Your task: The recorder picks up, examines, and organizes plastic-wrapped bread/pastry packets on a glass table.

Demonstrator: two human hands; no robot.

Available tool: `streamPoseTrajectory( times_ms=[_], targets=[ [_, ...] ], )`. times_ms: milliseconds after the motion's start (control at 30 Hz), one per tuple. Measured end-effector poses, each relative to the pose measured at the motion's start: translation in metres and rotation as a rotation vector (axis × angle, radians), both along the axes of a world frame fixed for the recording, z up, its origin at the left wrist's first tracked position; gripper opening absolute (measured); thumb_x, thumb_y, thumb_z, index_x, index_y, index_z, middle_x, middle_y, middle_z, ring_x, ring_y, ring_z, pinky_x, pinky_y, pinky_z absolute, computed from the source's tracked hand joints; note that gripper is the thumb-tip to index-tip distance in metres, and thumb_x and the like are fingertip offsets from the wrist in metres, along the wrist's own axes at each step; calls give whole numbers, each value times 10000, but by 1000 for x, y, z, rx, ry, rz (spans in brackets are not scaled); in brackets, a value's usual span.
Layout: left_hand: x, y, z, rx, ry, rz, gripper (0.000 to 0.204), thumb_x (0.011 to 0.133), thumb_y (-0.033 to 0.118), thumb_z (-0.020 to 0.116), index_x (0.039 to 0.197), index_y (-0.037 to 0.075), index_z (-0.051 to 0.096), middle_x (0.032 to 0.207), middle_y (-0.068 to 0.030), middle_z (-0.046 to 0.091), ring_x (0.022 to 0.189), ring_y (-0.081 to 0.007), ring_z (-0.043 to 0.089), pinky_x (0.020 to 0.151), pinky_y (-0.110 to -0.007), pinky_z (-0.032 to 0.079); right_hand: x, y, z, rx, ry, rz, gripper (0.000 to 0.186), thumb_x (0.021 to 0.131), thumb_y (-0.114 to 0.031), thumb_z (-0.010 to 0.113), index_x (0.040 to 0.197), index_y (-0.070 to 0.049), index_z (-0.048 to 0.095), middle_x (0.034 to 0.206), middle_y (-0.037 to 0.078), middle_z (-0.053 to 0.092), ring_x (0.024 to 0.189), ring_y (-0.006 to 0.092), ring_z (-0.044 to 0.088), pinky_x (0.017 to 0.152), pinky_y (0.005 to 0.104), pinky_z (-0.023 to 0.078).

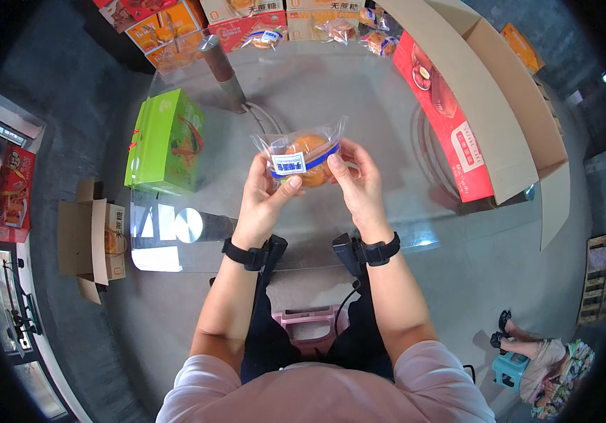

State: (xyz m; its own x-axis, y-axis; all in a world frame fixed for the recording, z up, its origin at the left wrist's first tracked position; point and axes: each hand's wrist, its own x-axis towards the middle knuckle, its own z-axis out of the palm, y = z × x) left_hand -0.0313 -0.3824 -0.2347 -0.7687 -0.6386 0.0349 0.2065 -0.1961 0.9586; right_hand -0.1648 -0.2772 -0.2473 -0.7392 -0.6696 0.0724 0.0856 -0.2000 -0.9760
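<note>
Above the middle of a glass table I hold a bread bun in a clear plastic wrapper [308,146] with a blue band and a white label. My left hand [266,189] grips its left side, the thumb pressed below the label. On the other side my right hand [358,176] pinches the wrapper, thumb in front, the other fingers mostly hidden behind. Dark straps with small boxes sit on both wrists. A bright green gift box [167,144] with red cord stands at the table's left, away from my hands.
A large open carton [490,106] with a red printed side stands at the right. Wrapped buns [379,44] lie along the far edge before stacked boxes [246,25]. An open carton [83,240] is on the floor at left. Another person [549,366] sits at lower right.
</note>
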Motion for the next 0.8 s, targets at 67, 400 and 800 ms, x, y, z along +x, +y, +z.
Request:
streamPoseTrajectory(
  times_ms=[67,400,800],
  targets=[
    [1,2,-1,30,5,3,499,883,100,651,1303,31,391,1169,-67,558,1035,-156,575,786,-287,536,-1,-1,1,-52,-78,81,479,836,-263,741,1214,-35,556,1101,67,590,967,132,558,781,258,477],
    [3,-14,-19,94,200,266,450,796,62,755,1177,34,517,1044,-44,628,947,-118,604,817,-248,512,9,-8,2,-112,-174,219,568,813,-226,763,1271,-53,474,1188,75,564,1095,155,536,906,318,443],
    [18,-28,-5,-154,-55,86,276,818,38,713,1064,23,590,1058,-84,653,918,-136,618,814,-266,500,-1,-11,3,-41,112,193,338,860,-122,691,1170,-15,610,1109,51,617,977,107,554,825,246,462]
  ],
)
